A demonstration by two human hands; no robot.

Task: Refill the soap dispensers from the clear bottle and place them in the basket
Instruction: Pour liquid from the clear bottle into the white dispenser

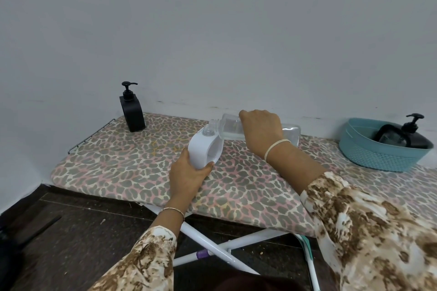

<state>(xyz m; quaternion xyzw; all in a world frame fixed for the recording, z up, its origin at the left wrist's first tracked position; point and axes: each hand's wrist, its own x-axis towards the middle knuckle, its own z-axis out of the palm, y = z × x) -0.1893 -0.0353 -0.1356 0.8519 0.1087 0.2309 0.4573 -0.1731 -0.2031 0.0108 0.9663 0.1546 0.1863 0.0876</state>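
Observation:
My left hand (pixel 186 176) grips the base of a white soap dispenser (pixel 203 149), tilted to the right, its pump off and its clear threaded neck open. My right hand (pixel 261 133) holds the clear bottle (pixel 230 127) on its side, its mouth right at the dispenser's neck. Clear liquid lies in the bottle. A black dispenser (pixel 132 111) with its pump on stands at the board's far left. Another black dispenser (pixel 406 136) lies in the teal basket (pixel 378 158) at the right.
Everything sits on a leopard-print ironing board (pixel 132 168) against a grey wall, with a wire rack at its left end. White folding legs (pixel 212 243) cross below over a dark floor.

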